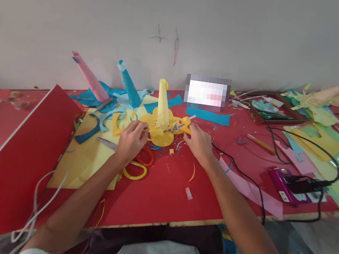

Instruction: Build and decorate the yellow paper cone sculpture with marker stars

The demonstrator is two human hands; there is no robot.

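A yellow paper flower shape [161, 137] lies on the red table, with a pale yellow paper cone [163, 107] standing on it. My left hand [132, 139] is at the flower's left edge, its fingers pressed together; what they may hold is too small to name. At the right edge, the fingers of my right hand [198, 143] are closed around a small yellow tube with printed label [184, 125], whose tip points toward the cone. Scissors with red and yellow handles [135, 171] lie beside my left wrist.
Pink [91, 78] and blue [129, 85] paper cones stand at the back left. Yellow sheets [72, 164] lie at left by a red upright board [33, 154]. A purple box [288, 188] with black cables, pink strips and a pencil [261, 144] lie right.
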